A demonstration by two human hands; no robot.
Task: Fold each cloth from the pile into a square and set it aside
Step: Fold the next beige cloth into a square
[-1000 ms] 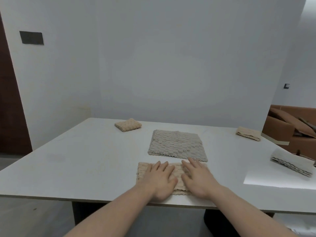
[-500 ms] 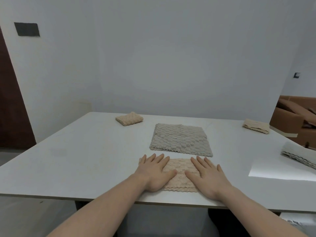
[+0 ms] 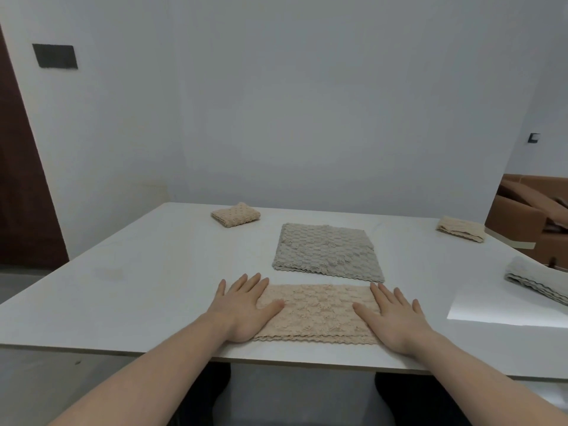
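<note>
Pressing a beige cloth flat at the near edge of the desk.

My left hand [image 3: 246, 305] and right hand [image 3: 395, 318] lie palm down with straight, spread fingers, one on each short end of the beige cloth [image 3: 316, 313], gripping nothing. That cloth is folded into a long strip with its wavy layered edge facing me, lying on the white desk [image 3: 138, 287] just in from the near rim. Just behind it, apart by a thin gap, a grey textured cloth [image 3: 327, 249] lies spread as a square. Farther back on the left sits a small folded beige cloth [image 3: 236, 214]. At the far right a folded cream cloth [image 3: 461, 228] rests near the desk's corner, and a folded grey cloth [image 3: 536, 279] lies at the right edge.
</note>
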